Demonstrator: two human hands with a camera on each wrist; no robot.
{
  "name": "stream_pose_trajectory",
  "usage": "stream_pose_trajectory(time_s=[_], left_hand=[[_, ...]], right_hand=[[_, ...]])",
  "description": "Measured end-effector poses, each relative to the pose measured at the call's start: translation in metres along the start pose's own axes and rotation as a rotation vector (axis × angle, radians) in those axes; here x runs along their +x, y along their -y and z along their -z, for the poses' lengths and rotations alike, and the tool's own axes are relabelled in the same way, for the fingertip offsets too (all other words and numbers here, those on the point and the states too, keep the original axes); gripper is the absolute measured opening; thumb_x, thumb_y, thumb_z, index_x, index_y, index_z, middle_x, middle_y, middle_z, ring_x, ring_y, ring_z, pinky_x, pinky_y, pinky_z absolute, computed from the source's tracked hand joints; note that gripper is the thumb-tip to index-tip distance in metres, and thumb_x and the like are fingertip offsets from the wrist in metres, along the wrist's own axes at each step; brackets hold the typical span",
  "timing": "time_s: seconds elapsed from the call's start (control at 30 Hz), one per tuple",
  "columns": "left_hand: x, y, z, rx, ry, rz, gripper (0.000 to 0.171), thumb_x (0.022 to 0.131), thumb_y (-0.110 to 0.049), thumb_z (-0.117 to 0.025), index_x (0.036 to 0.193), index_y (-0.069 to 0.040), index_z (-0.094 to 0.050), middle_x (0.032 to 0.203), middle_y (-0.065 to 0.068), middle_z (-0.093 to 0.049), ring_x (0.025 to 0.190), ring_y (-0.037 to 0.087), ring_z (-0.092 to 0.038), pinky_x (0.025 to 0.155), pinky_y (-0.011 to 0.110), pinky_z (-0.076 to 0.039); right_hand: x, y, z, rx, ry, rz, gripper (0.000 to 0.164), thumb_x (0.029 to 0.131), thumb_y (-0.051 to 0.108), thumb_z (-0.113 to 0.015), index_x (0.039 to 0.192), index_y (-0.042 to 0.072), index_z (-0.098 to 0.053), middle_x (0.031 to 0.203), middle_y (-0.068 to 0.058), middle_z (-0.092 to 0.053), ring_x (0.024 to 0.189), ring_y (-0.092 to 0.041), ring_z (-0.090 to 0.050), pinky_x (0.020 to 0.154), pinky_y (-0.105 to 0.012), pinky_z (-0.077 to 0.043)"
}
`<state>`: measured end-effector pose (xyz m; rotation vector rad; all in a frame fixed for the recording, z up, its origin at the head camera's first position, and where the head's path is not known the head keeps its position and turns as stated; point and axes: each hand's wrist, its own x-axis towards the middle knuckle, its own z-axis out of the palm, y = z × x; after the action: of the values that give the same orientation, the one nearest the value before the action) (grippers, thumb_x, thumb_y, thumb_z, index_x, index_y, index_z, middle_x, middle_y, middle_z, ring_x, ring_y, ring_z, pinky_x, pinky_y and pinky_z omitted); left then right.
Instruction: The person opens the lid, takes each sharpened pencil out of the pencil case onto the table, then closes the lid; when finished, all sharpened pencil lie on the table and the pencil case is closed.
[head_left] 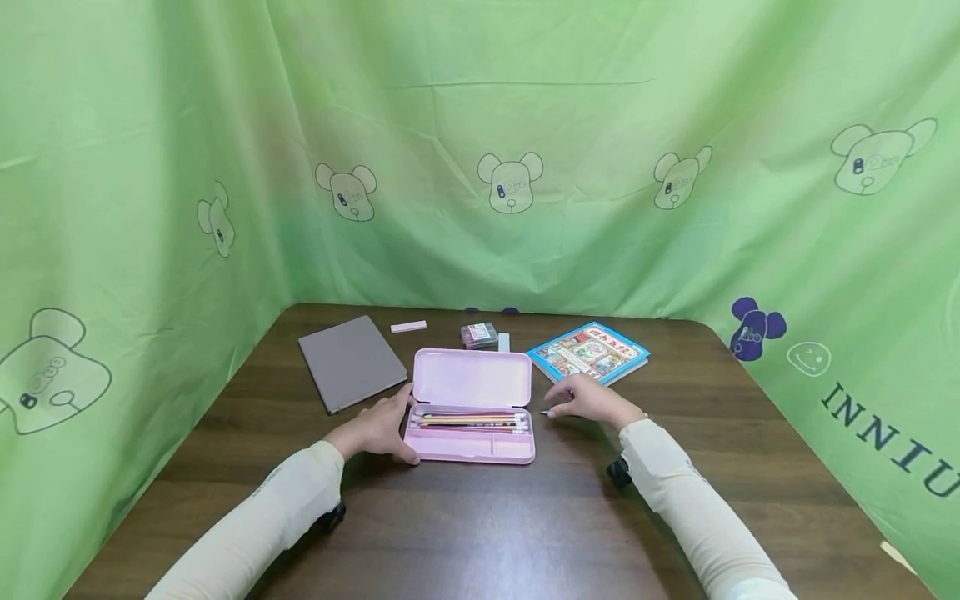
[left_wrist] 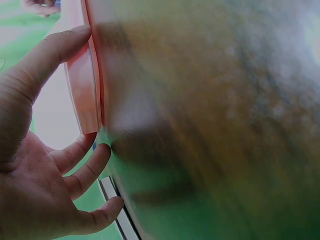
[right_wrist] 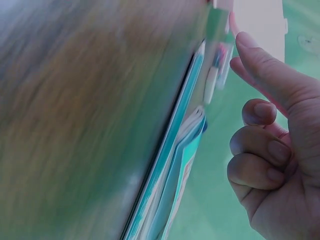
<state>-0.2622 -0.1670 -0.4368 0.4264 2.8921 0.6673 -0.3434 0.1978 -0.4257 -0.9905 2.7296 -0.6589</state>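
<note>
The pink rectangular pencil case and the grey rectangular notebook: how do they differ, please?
The pink rectangular pencil case lies open; the grey rectangular notebook is closed. The case contains slim pencils; the notebook looks plain outside. Both rest on the brown wood-grain table.

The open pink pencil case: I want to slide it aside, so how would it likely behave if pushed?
The pink pencil case would probably slide without tipping, since its broad base lies flat on the table. Its lid, open at the back, may wobble. The pencils could shift or rattle, lying seemingly loose in one long compartment.
</note>
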Motion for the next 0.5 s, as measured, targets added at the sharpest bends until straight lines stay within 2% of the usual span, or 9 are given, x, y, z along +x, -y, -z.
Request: stream_pose_trajectory(time_s=[0.2, 0.5], left_hand=[[0.000, -0.001, 0.000, 0.002, 0.007, 0.008, 0.116, 0.054, -0.039, -0.087, 0.143, -0.008, -0.019, 0.131, 0.005, -0.050, 0.118, 0.029, -0.045, 0.091, 0.057, -0.034], [0.001, 0.001, 0.000, 0.006, 0.006, 0.011, 0.115, 0.053, -0.040, -0.087, 0.142, -0.009, -0.020, 0.130, 0.004, -0.050, 0.117, 0.029, -0.045, 0.090, 0.056, -0.035]], right_hand=[[0.007, 0.014, -0.004, 0.001, 0.006, 0.022, 0.023, 0.079, 0.026, -0.072, 0.097, 0.011, -0.071, 0.093, -0.001, -0.069, 0.076, -0.007, -0.054, 0.068, -0.026, -0.044], [0.019, 0.027, -0.013, 0.020, 0.041, 0.060, 0.024, 0.077, 0.026, -0.074, 0.097, 0.013, -0.072, 0.081, 0.005, -0.062, 0.064, -0.008, -0.045, 0.057, -0.022, -0.039]])
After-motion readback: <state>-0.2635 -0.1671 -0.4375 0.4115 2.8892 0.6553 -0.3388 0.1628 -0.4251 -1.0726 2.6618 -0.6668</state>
